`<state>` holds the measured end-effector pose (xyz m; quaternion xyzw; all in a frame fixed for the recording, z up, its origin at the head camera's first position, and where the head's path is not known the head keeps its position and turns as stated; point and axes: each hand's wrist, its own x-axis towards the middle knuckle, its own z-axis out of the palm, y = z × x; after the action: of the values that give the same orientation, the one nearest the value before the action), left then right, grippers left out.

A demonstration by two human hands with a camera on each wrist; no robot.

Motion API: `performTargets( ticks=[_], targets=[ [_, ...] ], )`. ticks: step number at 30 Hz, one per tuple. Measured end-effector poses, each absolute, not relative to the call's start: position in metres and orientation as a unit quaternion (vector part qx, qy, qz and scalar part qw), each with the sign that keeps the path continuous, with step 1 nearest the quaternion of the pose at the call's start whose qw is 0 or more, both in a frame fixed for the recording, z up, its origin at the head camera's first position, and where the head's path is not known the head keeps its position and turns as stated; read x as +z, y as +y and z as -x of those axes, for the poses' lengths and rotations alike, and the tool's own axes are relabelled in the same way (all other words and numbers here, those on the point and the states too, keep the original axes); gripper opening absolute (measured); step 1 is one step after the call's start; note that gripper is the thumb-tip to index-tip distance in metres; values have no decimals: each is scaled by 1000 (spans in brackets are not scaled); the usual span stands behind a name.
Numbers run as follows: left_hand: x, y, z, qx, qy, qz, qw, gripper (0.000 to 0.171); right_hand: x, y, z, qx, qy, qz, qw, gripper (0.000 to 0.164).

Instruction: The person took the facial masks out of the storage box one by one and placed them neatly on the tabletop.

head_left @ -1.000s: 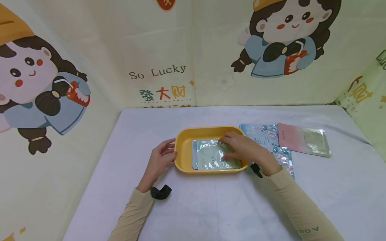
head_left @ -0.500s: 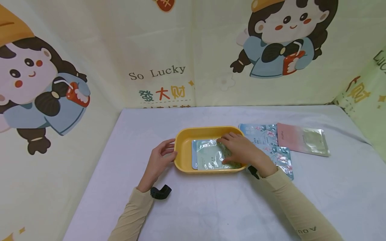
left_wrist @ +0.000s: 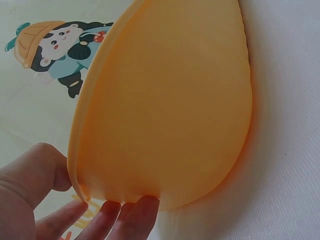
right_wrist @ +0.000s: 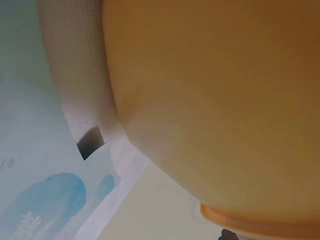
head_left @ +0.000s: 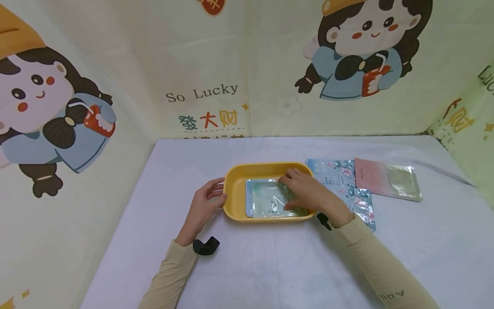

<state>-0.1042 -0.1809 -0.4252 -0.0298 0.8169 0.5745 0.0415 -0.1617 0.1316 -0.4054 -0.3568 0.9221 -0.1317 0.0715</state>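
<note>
A yellow oblong tray [head_left: 234,195] lies crosswise on the table. Inside it, a pale green sheet mask packet [head_left: 266,198] covers most of a blue packet [head_left: 249,199], whose left strip shows. My left hand [head_left: 206,199] touches the tray's left end; in the left wrist view its thumb and fingertips rest against the tray's outer wall [left_wrist: 165,110]. Over the tray's right end, my right hand [head_left: 308,191] reaches in, fingertips at the green packet's far edge and thumb on its face. The right wrist view shows the tray's outside [right_wrist: 210,100] but no hand.
Two blue flowered packets [head_left: 333,169] lie right of the tray, one partly behind my right wrist. Beside them is a pink and silver packet [head_left: 374,176]. A white cloth [head_left: 251,266] covers the table, and printed curtains [head_left: 270,64] stand behind it.
My right hand has shifted slightly left over the green packet, covering more of its right part. My left hand and the tray stay where they were.
</note>
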Motion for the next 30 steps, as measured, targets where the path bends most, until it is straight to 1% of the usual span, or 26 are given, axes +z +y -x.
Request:
performTargets(
  ticks=[9, 14, 20, 25, 28, 30],
  targets=[
    [-425, -181, 104, 577, 814, 36, 49, 46, -403, 130, 163, -143, 920, 356, 86, 66],
    [-424, -182, 104, 580, 812, 34, 49, 47, -400, 127, 164, -138, 922, 349, 92, 57],
    [-424, -182, 104, 580, 812, 36, 49, 47, -397, 125, 164, -143, 923, 351, 74, 40],
    [-424, -181, 104, 578, 814, 34, 47, 48, -395, 125, 164, -166, 919, 354, 45, 26],
    [-423, -181, 104, 579, 814, 32, 48, 48, -394, 126, 165, -176, 915, 361, 28, 20],
    [-423, -181, 104, 579, 813, 31, 47, 48, -392, 128, 165, -186, 914, 360, 30, 19]
  ],
)
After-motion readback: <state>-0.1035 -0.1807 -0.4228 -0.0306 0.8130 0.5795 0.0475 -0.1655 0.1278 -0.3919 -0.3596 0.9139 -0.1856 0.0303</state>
